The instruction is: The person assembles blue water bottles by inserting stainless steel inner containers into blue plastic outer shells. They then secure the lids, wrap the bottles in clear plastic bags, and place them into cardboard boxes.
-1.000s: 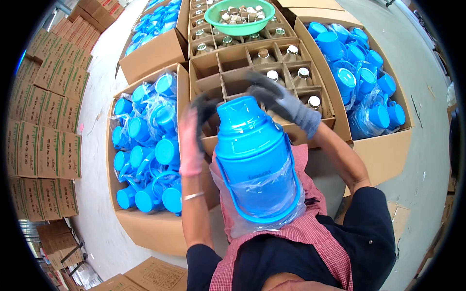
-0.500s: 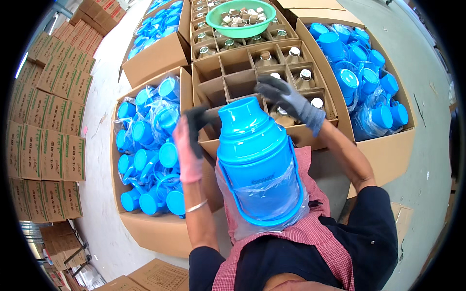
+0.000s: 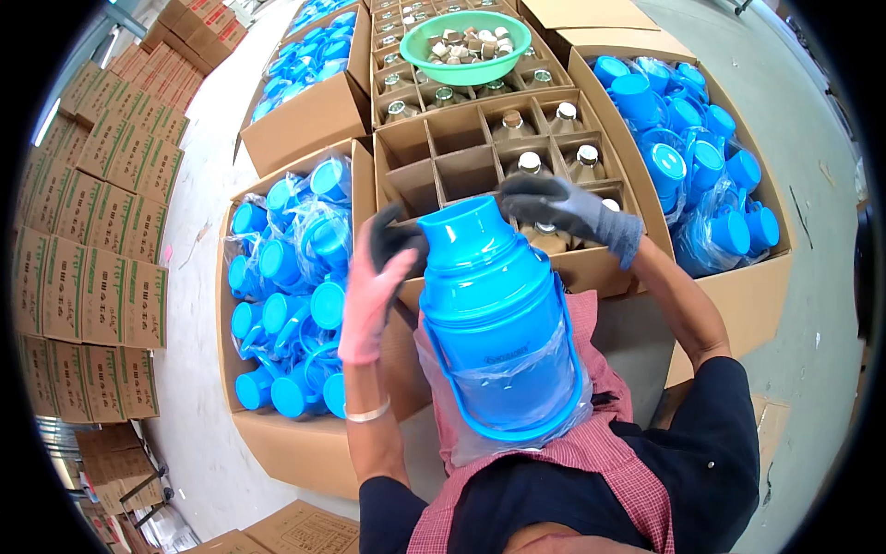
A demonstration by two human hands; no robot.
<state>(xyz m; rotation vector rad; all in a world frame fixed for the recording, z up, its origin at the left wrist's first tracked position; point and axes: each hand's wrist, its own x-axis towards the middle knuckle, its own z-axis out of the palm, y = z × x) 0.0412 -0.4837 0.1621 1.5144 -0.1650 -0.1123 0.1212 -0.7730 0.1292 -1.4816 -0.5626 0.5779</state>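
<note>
A blue vacuum flask [image 3: 498, 319] with a swing handle stands upright against my apron, its lower half in a clear plastic bag. The open neck points away from me. On its left, my left hand [image 3: 377, 277] in a pink and black glove hovers with curved fingers apart and nothing in them. My right hand [image 3: 574, 214], in a grey and black glove, has its fingers stretched toward the neck's right rim; I cannot tell if they touch it. Just beyond is a divided carton [image 3: 591, 268] with glass liners, some with white stoppers [image 3: 566, 111]; several of its cells hold none.
A green basin [image 3: 461, 74] of stoppers rests on a farther carton of liners. Cartons of blue flask parts in plastic stand left [image 3: 295, 452] and right [image 3: 738, 295]. Stacked brown boxes [image 3: 101, 277] line the far left. Another carton [image 3: 305, 528] lies near my lower left.
My left hand has turned, its fingers spreading beside the neck. My right hand has come down closer to the neck's rim. The flask stays against me; the whole view has shifted slightly.
</note>
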